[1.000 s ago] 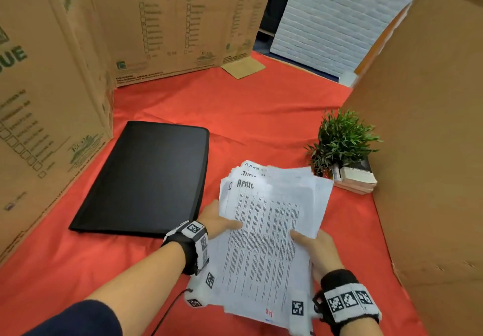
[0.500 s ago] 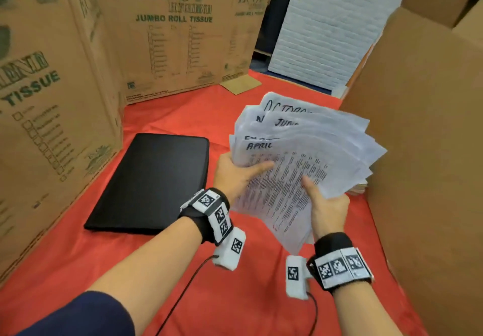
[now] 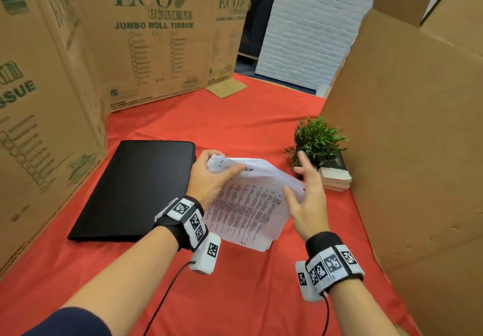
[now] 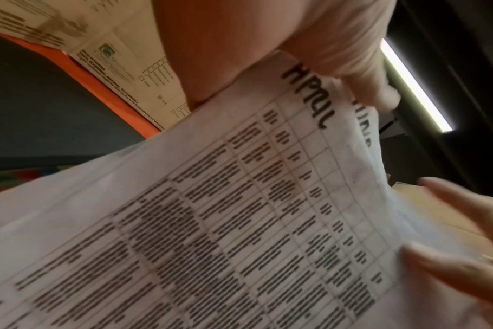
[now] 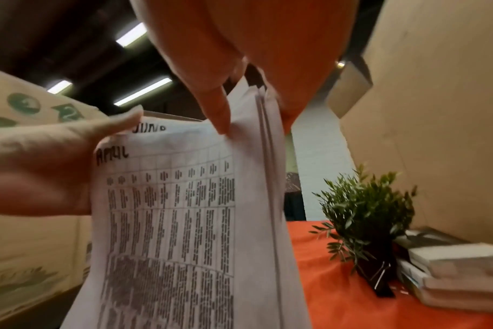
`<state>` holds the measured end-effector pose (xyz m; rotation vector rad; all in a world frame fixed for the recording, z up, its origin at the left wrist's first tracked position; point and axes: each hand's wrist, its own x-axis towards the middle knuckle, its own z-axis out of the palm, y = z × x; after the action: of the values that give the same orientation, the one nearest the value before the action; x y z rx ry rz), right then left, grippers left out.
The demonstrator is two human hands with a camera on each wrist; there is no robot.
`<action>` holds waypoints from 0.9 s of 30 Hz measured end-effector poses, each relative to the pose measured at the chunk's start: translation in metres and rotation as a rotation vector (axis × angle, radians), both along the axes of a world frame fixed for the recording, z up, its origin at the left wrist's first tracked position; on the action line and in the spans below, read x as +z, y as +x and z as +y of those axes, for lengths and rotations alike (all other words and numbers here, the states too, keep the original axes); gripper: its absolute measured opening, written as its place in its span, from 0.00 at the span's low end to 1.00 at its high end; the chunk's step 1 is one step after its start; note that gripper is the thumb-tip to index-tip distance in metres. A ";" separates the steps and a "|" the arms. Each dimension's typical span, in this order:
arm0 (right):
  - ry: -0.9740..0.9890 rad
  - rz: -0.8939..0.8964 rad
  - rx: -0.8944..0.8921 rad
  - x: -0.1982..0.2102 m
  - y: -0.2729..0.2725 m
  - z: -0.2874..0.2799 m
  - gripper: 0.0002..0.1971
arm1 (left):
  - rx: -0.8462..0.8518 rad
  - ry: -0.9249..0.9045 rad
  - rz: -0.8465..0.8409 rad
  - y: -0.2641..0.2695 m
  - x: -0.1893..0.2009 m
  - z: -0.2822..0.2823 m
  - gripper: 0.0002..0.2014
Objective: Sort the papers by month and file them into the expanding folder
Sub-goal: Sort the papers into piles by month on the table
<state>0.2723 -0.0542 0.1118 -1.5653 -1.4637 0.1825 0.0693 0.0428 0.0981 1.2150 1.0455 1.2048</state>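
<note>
A stack of printed papers [image 3: 248,205] hangs tilted above the red cloth; its top sheet is headed APRIL [image 4: 307,98], with a JUNE sheet behind it [image 5: 152,129]. My left hand [image 3: 214,176] grips the stack's top left corner, thumb across the top sheet. My right hand [image 3: 305,192] is at the stack's right edge with fingers spread and straight, its thumb tip [image 5: 221,126] touching the top sheet. The black expanding folder [image 3: 138,189] lies closed and flat on the cloth, just left of my left hand.
A small potted plant [image 3: 317,139] and a low pile of notepads [image 3: 334,176] stand right of the papers. Printed cardboard boxes wall the left [image 3: 39,126] and back [image 3: 162,35]; a plain cardboard panel [image 3: 405,153] walls the right. Red cloth [image 3: 235,283] lies near me.
The papers, raised and fanned out half a second ago, have come down and closed into a tighter stack. My right hand has left the lower edge and opened at the right edge.
</note>
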 end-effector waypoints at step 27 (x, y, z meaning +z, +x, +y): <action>0.048 0.882 0.027 0.001 0.029 0.033 0.22 | -0.201 -0.195 -0.002 -0.016 -0.021 0.025 0.15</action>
<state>0.3013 -0.0211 0.1132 -1.1766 -0.7760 0.7420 0.0528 0.0673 0.0775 1.1363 0.9897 0.9266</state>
